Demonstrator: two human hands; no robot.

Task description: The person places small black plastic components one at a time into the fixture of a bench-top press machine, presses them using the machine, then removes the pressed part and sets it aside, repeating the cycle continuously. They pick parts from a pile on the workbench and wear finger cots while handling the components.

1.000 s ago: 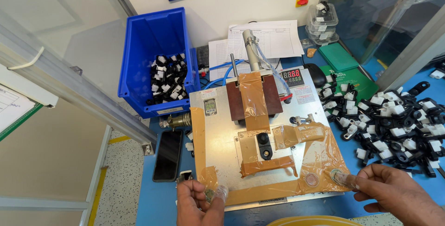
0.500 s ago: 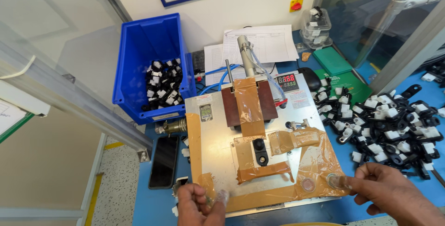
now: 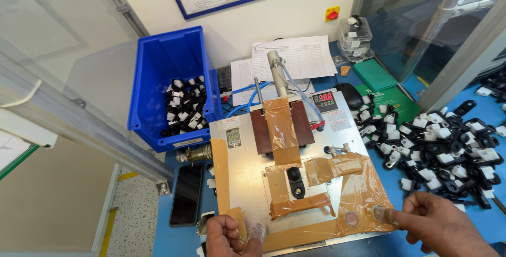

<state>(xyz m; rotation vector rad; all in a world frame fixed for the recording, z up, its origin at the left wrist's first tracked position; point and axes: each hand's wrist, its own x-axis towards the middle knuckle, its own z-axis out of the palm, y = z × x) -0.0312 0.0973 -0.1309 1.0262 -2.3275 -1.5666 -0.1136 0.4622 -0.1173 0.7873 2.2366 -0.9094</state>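
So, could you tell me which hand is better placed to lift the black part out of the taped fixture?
Probably the right hand: it rests at the metal plate's front right corner with an open path to the black part. The left hand sits curled at the front left edge, about as near.

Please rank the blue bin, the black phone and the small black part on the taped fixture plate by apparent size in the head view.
1. Blue bin, clearly largest.
2. Black phone.
3. Small black part, smallest.
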